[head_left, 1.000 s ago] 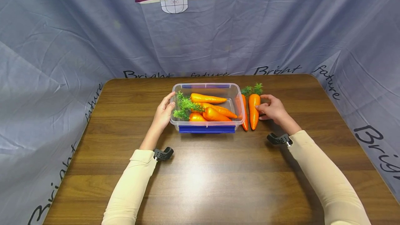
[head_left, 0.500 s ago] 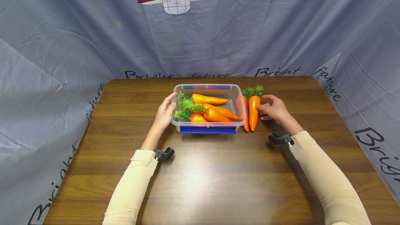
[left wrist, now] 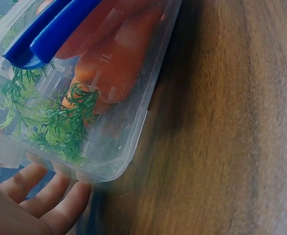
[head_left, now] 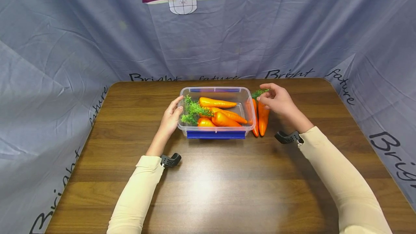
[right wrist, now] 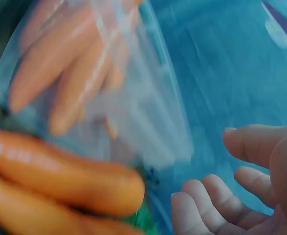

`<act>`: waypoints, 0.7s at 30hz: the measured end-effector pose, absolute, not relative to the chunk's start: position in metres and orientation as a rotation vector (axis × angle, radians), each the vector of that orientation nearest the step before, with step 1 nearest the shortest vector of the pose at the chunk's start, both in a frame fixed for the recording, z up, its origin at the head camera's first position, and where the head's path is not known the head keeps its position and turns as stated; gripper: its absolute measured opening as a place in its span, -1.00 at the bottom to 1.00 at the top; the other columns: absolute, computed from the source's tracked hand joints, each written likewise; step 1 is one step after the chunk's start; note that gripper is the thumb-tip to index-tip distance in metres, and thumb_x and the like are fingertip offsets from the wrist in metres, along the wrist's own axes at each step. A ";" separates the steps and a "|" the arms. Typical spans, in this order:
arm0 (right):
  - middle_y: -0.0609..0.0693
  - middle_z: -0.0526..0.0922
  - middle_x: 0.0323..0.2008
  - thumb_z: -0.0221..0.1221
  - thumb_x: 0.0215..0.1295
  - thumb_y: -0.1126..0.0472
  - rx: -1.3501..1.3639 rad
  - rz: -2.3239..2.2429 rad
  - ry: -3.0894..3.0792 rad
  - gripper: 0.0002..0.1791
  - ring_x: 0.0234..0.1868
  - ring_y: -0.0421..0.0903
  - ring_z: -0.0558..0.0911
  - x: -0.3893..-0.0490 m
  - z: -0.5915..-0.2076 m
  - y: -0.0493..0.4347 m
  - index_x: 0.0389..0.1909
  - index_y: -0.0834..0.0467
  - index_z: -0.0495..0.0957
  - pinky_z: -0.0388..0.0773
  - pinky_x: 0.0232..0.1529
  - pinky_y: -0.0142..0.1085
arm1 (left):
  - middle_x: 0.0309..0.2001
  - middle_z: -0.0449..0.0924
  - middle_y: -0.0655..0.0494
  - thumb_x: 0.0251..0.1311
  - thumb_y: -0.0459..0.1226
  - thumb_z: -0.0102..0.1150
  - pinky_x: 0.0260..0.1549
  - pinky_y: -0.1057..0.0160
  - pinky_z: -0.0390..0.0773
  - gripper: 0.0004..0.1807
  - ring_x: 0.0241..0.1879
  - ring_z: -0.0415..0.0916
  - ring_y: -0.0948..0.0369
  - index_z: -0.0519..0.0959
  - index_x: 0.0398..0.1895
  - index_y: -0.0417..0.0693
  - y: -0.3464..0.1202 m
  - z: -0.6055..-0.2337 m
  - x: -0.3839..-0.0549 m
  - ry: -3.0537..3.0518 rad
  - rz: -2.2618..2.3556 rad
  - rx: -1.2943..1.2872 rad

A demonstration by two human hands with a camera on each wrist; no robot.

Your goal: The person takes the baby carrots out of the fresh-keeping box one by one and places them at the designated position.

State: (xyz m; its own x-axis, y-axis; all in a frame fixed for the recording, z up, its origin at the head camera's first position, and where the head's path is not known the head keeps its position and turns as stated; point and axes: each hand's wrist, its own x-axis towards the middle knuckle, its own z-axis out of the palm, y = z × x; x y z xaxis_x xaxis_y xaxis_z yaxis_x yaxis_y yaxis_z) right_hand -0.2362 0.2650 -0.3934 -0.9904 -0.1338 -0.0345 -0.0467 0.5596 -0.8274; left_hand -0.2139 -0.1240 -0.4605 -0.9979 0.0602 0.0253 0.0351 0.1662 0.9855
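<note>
A clear plastic food container (head_left: 215,128) with blue side latches holds several orange carrots (head_left: 224,119) with green tops. My left hand (head_left: 170,116) rests against its left end, thumb at the rim; the left wrist view shows fingertips (left wrist: 67,200) touching the outer wall. Two more carrots lie side by side on the table, right of the container: an inner carrot (head_left: 255,118) and an outer carrot (head_left: 263,118). My right hand (head_left: 278,98) hovers over the outer one's leafy end, partly hiding it. Nothing sits between its loosely bent fingers in the right wrist view.
The brown wooden table (head_left: 201,183) has a far edge just behind the container. A grey-blue curtain (head_left: 247,31) with printed lamps and lettering hangs behind and at both sides. Black wrist mounts (head_left: 170,160) stick out from both forearms.
My right hand has let go of the outer carrot's side and moved up and away toward its green top. The left hand and the container stay in place.
</note>
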 end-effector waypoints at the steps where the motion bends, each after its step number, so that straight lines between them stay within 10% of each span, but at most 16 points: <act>1: 0.15 0.67 -0.19 0.22 0.35 0.30 -0.178 -1.413 2.684 -0.41 -0.40 -0.30 0.63 -0.236 -0.391 0.259 0.37 0.32 0.36 0.72 -0.35 -0.38 | 0.57 0.17 -0.17 0.53 -0.35 -0.17 0.49 -0.11 0.29 -0.47 0.50 0.25 -0.16 0.26 0.53 -0.13 -0.124 -0.461 -0.214 2.383 2.014 0.098; 10: 0.27 0.66 -0.06 0.29 0.33 0.27 -0.356 -1.302 2.677 -0.46 -0.26 -0.13 0.65 -0.238 -0.381 0.214 0.32 0.25 0.46 0.59 -0.30 -0.49 | 0.57 0.18 -0.19 0.53 -0.36 -0.17 0.50 -0.11 0.28 -0.47 0.49 0.26 -0.17 0.26 0.53 -0.14 -0.124 -0.463 -0.215 2.373 2.031 0.104; 21: 0.33 0.61 0.11 0.27 0.32 0.38 -0.571 -1.086 2.522 -0.40 0.11 0.21 0.65 -0.246 -0.394 0.176 0.38 0.29 0.39 0.64 0.19 0.06 | 0.57 0.16 -0.21 0.54 -0.36 -0.19 0.49 -0.13 0.29 -0.48 0.47 0.27 -0.21 0.25 0.52 -0.18 -0.124 -0.463 -0.216 2.382 2.032 0.114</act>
